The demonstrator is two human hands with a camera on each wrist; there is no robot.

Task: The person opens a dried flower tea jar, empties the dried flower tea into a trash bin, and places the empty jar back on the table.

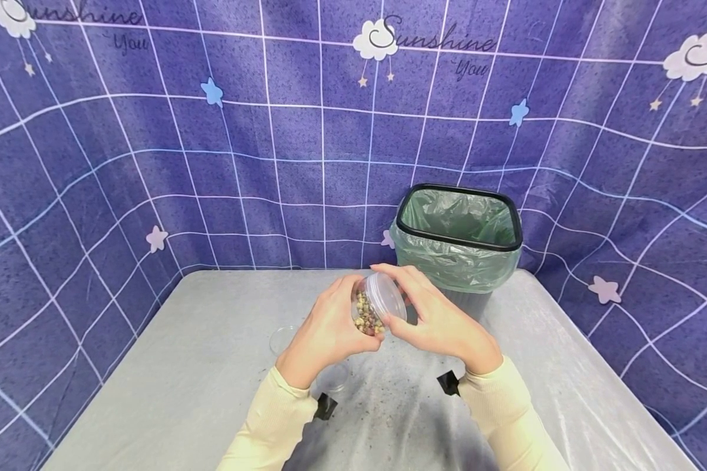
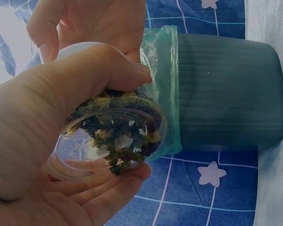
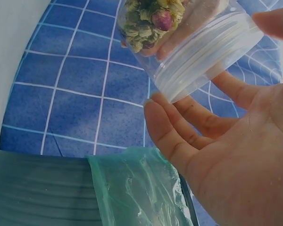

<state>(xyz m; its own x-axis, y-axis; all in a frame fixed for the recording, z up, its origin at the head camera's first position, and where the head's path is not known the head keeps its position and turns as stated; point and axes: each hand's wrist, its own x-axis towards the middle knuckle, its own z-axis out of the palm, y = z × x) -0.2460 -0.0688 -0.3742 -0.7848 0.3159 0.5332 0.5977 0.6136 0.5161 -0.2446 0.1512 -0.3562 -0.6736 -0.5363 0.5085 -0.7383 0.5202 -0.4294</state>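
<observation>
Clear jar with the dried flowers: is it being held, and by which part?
Yes: the left hand grips the jar round its clear body, while the right hand holds its lid by opposite edges.

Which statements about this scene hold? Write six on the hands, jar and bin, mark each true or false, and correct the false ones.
1. The left hand grips the clear jar. True.
2. The jar is empty. False: it holds dried flower-like pieces, some yellowish, one dark pink.
3. The right hand is at the jar's lid. True.
4. The jar stands upright on the table. False: it is held tilted, above the table.
5. A green bag lines the bin. True.
6. In the head view, the bin is left of both hands. False: it is behind them, toward the right.
</observation>
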